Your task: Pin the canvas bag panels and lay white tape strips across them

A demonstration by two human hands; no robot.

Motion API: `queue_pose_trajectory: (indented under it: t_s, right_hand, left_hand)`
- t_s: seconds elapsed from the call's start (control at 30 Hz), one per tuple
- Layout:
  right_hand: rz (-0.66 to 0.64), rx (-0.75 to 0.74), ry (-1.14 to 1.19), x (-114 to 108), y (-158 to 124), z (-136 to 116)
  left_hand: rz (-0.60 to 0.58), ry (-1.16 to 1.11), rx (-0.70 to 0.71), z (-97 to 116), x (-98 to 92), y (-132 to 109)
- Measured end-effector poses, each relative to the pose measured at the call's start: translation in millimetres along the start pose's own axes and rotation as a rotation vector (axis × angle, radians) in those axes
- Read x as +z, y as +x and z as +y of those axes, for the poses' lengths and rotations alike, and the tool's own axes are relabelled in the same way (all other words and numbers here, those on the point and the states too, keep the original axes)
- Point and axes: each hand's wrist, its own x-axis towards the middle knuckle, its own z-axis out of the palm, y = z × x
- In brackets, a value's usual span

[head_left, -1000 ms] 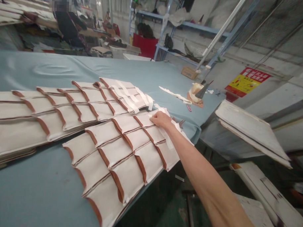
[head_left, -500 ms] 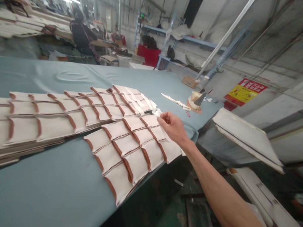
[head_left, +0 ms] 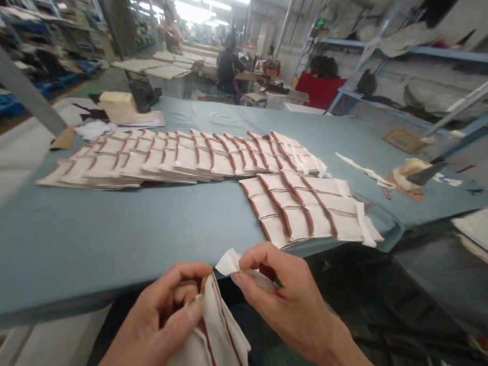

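My left hand (head_left: 163,313) is closed on a cream fabric panel (head_left: 218,326) with brown edging, held up in front of the table's near edge. Pinched in the fingers of my right hand (head_left: 280,291) is a white strip (head_left: 228,262), its free end close to the panel's top corner. I cannot tell whether strip and panel touch. Beyond my hands, a smaller stack of cream panels (head_left: 299,206) with brown edges lies at the table's front edge, white strips (head_left: 365,224) on its right side. Behind it, a long overlapping row of similar panels (head_left: 181,157) stretches leftward.
A blue-grey covering spreads over the table (head_left: 146,238). A tape roll and dark tool (head_left: 414,173) sit at the right, near a cardboard box (head_left: 403,139). Another cream block (head_left: 120,108) stands back left. A person (head_left: 228,67) sits in the background.
My right hand has come back from the smaller stack toward me, carrying a white strip. My left hand and its fabric panel have entered view. The camera has swung left.
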Motion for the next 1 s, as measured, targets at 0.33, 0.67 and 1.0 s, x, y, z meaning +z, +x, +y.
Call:
queue_pose_trajectory:
  t_s: [0.33,0.67,1.0]
  right_hand:
    - [-0.253,0.250,0.288,55,-27,-38]
    - [-0.139,0.234,0.551,92,-45,-43]
    - [-0.019,0.331,0.533,113,-67,-53]
  left_hand:
    - [0.036,0.116,0.375,1,-31.7,-36]
    - [0.024,0.258,0.394,3,-39.2,-57]
    - [-0.048,-0.120,0.144,-14,-46.4,-69]
